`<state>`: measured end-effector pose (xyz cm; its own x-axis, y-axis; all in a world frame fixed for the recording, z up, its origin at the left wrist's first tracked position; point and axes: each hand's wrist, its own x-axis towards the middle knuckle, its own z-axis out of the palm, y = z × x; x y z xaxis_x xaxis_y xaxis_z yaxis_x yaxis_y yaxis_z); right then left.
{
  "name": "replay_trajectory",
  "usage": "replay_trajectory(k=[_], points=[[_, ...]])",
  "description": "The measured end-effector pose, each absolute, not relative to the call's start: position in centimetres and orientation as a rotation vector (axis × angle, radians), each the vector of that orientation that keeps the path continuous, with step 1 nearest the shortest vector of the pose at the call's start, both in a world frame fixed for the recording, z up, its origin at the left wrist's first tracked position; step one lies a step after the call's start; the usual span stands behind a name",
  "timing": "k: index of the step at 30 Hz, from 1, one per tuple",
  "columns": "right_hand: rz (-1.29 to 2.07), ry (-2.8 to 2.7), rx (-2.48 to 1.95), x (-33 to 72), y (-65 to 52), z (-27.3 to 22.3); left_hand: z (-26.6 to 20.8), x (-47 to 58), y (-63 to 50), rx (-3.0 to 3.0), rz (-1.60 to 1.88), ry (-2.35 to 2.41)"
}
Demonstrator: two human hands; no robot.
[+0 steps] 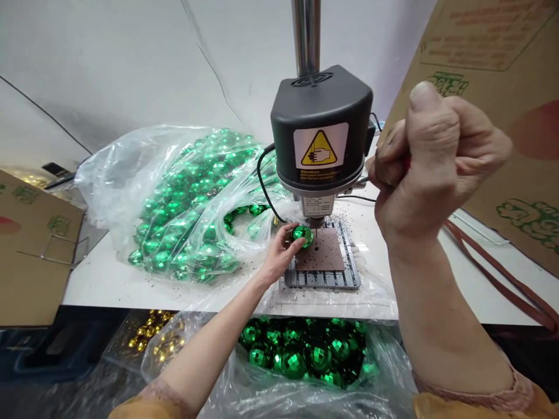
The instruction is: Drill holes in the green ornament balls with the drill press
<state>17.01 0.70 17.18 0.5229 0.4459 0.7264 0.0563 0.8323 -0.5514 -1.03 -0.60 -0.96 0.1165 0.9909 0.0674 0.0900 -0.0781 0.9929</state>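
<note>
A shiny green faceted ball point(303, 236) is held in the fingers of my left hand point(282, 253), just left of the drill bit. The small drill press point(323, 134) stands on the table, its black head carrying a yellow warning label. Below its chuck lies a brown square board point(329, 256) on a slotted metal base point(323, 281). Raised at the right of the head, my right hand point(432, 157) is closed in a fist. A sliver of red shows between its fingers, but most of what it grips is hidden.
A clear plastic bag of green balls point(187, 215) lies on the white table point(105, 291) at left. Below the front edge hangs another bag of green balls point(318, 355), beside gold balls point(151, 331). Cardboard boxes point(39, 256) flank both sides. Dark shavings litter the table around the base.
</note>
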Motion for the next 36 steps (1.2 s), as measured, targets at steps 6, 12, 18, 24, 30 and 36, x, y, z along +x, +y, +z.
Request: replay_trajectory(k=[6,12,18,24,30,36], points=[[0.215,-1.031,-0.554,17.0,0.7,17.2,-1.6,-0.9,-0.2,1.479,1.105,1.163],[0.240,-1.014,-0.585,17.0,0.5,17.1,-1.4,-0.4,-0.3,1.551,1.067,1.158],[0.226,-1.014,-0.541,16.9,0.7,17.2,-1.6,0.8,-0.9,1.741,1.058,1.303],[0.216,-1.033,-0.568,17.0,0.6,17.1,-2.0,1.9,-1.6,1.806,1.138,1.352],[0.214,-1.018,-0.574,16.8,0.1,17.1,-2.1,1.9,-1.6,1.794,1.146,1.324],[0.177,-0.984,-0.616,17.0,-1.1,15.0,-2.2,2.0,-1.7,1.793,1.158,1.321]])
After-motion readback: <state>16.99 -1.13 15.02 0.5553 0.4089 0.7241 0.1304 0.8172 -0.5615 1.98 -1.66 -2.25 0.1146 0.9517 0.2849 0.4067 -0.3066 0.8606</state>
